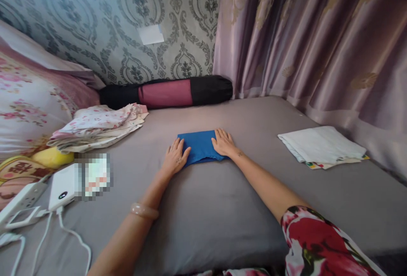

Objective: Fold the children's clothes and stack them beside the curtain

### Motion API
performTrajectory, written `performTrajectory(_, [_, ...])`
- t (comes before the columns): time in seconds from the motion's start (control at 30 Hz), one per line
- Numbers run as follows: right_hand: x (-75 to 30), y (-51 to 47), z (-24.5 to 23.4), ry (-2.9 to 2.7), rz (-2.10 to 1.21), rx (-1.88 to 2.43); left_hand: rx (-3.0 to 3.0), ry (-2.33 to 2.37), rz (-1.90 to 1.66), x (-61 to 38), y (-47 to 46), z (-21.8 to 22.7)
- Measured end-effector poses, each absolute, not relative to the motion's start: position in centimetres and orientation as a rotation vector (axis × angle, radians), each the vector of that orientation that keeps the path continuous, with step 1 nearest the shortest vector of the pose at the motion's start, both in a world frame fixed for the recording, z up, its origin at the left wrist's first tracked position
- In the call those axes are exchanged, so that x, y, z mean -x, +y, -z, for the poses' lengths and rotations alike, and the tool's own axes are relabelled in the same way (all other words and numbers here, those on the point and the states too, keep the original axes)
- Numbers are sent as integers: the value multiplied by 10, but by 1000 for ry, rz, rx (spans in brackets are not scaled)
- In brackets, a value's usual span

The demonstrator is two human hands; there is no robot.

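A folded blue cloth [199, 145] lies flat on the grey bed sheet [222, 208], in the middle of the head view. My left hand [175, 156] rests on its left edge, fingers stretched forward and thumb apart. On the right edge lies my right hand [223, 142], also flat with its fingers extended. Both palms face down, touching the cloth from either side. Along the near edge the fabric layers part slightly.
Right of the cloth lies a folded white cloth [321, 144]. Folded floral fabric [98, 125] sits at the left, near a white power bank [63, 187], cables and a power strip [25, 199]. A black and pink roll bag [165, 93] lies along the wall.
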State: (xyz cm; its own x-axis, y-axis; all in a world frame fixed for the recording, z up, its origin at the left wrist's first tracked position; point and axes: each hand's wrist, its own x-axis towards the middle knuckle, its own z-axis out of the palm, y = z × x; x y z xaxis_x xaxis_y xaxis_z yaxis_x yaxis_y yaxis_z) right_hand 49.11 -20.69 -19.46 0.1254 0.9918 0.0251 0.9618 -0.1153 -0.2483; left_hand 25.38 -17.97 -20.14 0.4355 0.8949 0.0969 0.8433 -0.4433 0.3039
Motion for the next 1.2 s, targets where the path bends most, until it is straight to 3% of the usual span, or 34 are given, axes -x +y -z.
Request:
performTrajectory(0.5, [-468, -204, 190, -1971, -95, 2177, -2453, 1484, -777, -233, -192, 218])
performTrajectory(1.2, [-431, -198, 192, -2003, -34, 2109, -2236, 1530, -1070, -227, -174, 231])
